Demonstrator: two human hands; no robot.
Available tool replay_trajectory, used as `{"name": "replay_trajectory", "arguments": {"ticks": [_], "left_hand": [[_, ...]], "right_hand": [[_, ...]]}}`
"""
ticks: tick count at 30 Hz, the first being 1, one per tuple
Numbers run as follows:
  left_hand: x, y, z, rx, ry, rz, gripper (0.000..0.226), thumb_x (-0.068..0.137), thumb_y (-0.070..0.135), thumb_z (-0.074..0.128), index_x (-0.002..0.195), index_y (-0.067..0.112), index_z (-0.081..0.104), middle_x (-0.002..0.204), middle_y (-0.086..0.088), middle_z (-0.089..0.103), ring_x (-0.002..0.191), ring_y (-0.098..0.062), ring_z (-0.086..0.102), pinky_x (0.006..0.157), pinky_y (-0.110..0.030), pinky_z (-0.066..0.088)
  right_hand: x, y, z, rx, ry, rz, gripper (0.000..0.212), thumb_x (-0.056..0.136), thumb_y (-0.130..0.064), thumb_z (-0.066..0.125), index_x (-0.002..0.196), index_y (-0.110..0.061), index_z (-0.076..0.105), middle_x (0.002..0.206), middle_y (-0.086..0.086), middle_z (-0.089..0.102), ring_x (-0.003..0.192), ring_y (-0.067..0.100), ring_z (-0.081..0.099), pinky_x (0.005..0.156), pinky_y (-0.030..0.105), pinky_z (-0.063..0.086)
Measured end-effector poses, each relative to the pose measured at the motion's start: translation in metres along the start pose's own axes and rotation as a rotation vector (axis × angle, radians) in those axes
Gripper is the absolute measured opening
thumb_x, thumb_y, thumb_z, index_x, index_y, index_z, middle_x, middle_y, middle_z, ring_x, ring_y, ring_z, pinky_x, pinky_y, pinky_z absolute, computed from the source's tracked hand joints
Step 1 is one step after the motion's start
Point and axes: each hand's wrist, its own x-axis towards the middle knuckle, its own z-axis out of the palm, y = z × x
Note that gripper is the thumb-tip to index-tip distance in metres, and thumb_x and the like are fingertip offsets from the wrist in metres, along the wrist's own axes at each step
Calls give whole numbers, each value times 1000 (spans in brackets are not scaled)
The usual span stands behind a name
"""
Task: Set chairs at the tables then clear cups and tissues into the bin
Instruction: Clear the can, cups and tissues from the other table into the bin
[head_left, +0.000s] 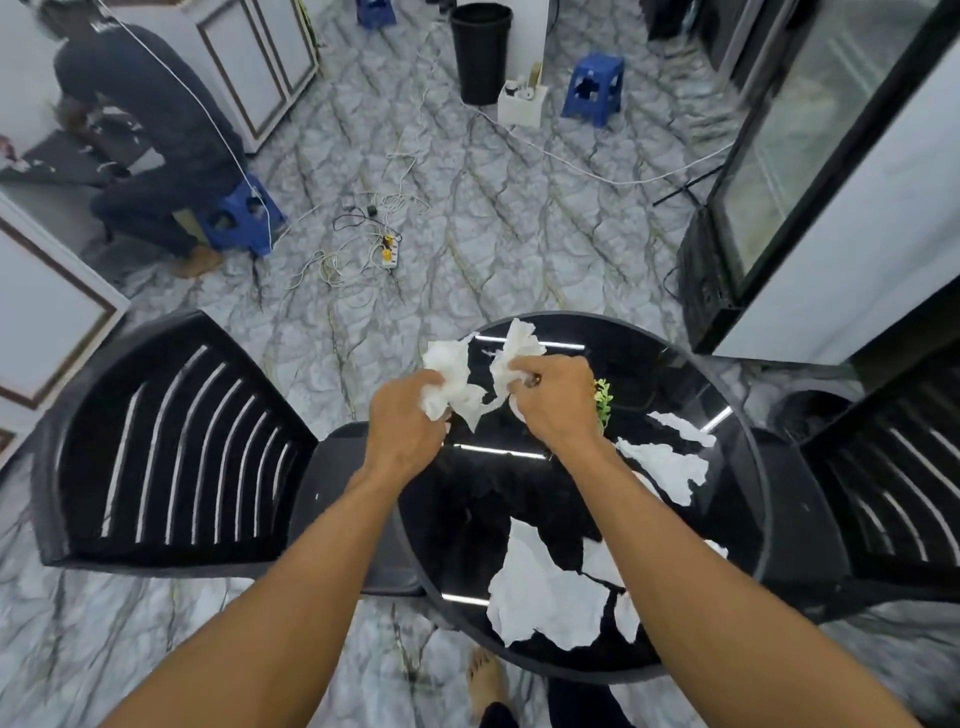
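Over a round black glossy table (737, 519), my left hand (402, 421) grips a crumpled white tissue (452, 379). My right hand (553, 400) holds a second crumpled tissue (514, 345) beside it. More torn tissues lie on the table: a large one (545, 592) near the front edge and two (665, 467) at the right. A black slatted chair (171, 447) stands at the table's left and another (883, 493) at its right. A black bin (480, 52) stands on the floor far ahead.
A small green plant (603, 395) sits on the table behind my right hand. Cables and a power strip (389, 252) lie on the marble floor. A person sits on a blue stool (244, 215) at the left. Another blue stool (595, 88) and a white box (522, 104) stand near the bin.
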Motion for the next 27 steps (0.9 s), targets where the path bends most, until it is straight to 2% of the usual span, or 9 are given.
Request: {"name": "replay_trajectory", "arguments": {"ticks": [2, 4, 5, 10, 15, 18, 22, 24, 27], "left_hand": [[12, 21, 3, -36, -7, 57, 40, 80, 12, 76, 116, 24, 63, 90, 4, 66, 79, -9, 63, 69, -13, 49], [18, 48, 14, -78, -28, 101, 48, 78, 16, 75, 123, 26, 59, 98, 1, 69, 86, -17, 68, 78, -31, 57], [20, 61, 22, -79, -41, 129, 51, 79, 18, 75, 127, 24, 59, 102, 1, 70, 90, -17, 68, 81, -33, 57], [8, 141, 76, -36, -162, 322, 48, 84, 15, 75, 130, 12, 64, 111, -7, 70, 99, -21, 64, 87, -27, 49], [-38, 225, 153, 27, -311, 461, 47, 85, 20, 76, 130, 14, 64, 112, -10, 69, 103, -27, 62, 87, -17, 35], [-91, 278, 205, -15, -401, 569, 39, 82, 10, 77, 121, 5, 69, 106, -16, 72, 98, -32, 65, 79, -11, 29], [-175, 337, 276, -46, -530, 698, 24, 81, 0, 75, 105, -1, 72, 97, -18, 73, 84, -28, 62, 73, -17, 33], [-214, 361, 313, -63, -622, 712, 14, 81, -2, 73, 95, -3, 71, 87, -14, 72, 73, -19, 56, 66, -21, 35], [-268, 393, 363, -70, -741, 752, 18, 79, 5, 74, 97, 9, 73, 79, 1, 71, 68, -21, 63, 69, -35, 54]], "right_hand": [[3, 3, -28, 2, 57, 34, 23, 80, -14, 76, 102, -21, 79, 93, 1, 76, 87, 19, 68, 88, 35, 55], [0, 13, -60, -30, 98, 66, 24, 80, -16, 76, 102, -24, 78, 86, -4, 75, 87, 19, 66, 89, 34, 54], [-4, 20, -76, -35, 123, 90, 24, 79, -16, 77, 102, -24, 78, 81, -5, 73, 84, 18, 66, 87, 33, 55], [-38, 66, -160, -1, 252, 187, 24, 80, -9, 76, 103, -16, 78, 72, -5, 69, 68, 10, 61, 83, 28, 55], [-105, 141, -249, 19, 421, 311, 25, 77, -6, 78, 101, -13, 79, 88, 1, 76, 82, 13, 68, 90, 29, 54], [-162, 188, -306, 19, 499, 419, 24, 79, -4, 75, 101, -12, 79, 96, 1, 77, 90, 8, 68, 86, 15, 50], [-247, 252, -377, -10, 589, 558, 24, 79, 0, 71, 98, -12, 80, 90, 1, 77, 71, -20, 56, 75, -2, 37], [-290, 280, -408, -29, 630, 629, 22, 78, -2, 74, 97, -12, 80, 81, 1, 75, 65, -13, 55, 77, 1, 39], [-349, 314, -451, -50, 688, 717, 23, 78, -5, 76, 101, -11, 79, 67, 2, 69, 58, 2, 54, 63, 5, 36]]}}
